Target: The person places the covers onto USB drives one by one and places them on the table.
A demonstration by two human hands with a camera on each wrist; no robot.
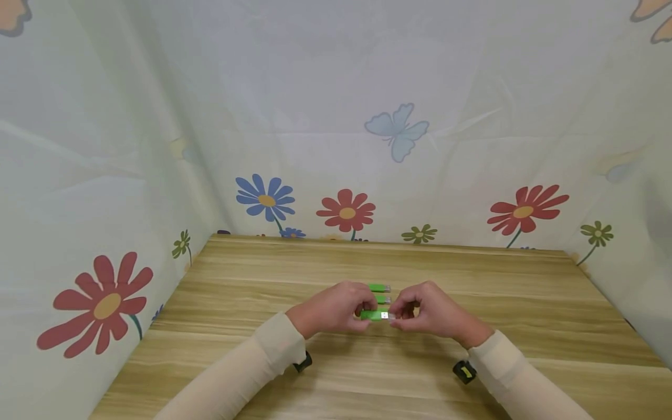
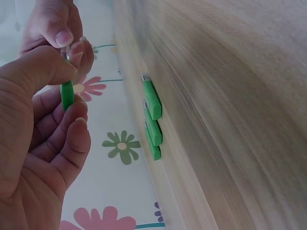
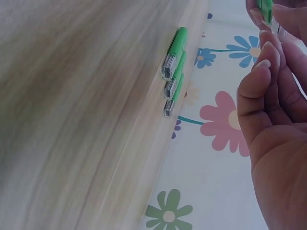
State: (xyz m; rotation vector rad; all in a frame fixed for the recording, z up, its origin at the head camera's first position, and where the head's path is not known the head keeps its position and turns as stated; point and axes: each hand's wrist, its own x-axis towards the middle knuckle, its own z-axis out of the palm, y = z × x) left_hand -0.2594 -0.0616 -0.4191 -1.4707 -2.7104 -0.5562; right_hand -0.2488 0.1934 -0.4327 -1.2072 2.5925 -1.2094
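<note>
My left hand (image 1: 343, 306) pinches the green body of a USB flash drive (image 1: 370, 315) between thumb and fingers, above the table. At the drive's metal plug end, my right hand (image 1: 433, 312) pinches a clear cap (image 3: 277, 28) between thumb and fingertips. Three more green flash drives (image 2: 152, 101) lie in a row on the table, apart from both hands. Their plug ends carry clear caps (image 3: 169, 68) in the right wrist view. In the head view only two of the lying drives (image 1: 379, 288) show beyond the hands.
The wood-grain table (image 1: 252, 274) stretches out on both sides of the hands. Behind and beside it hangs a pale cloth (image 1: 315, 76) printed with flowers and butterflies. Small dark devices (image 1: 464, 371) sit by the sleeve cuffs.
</note>
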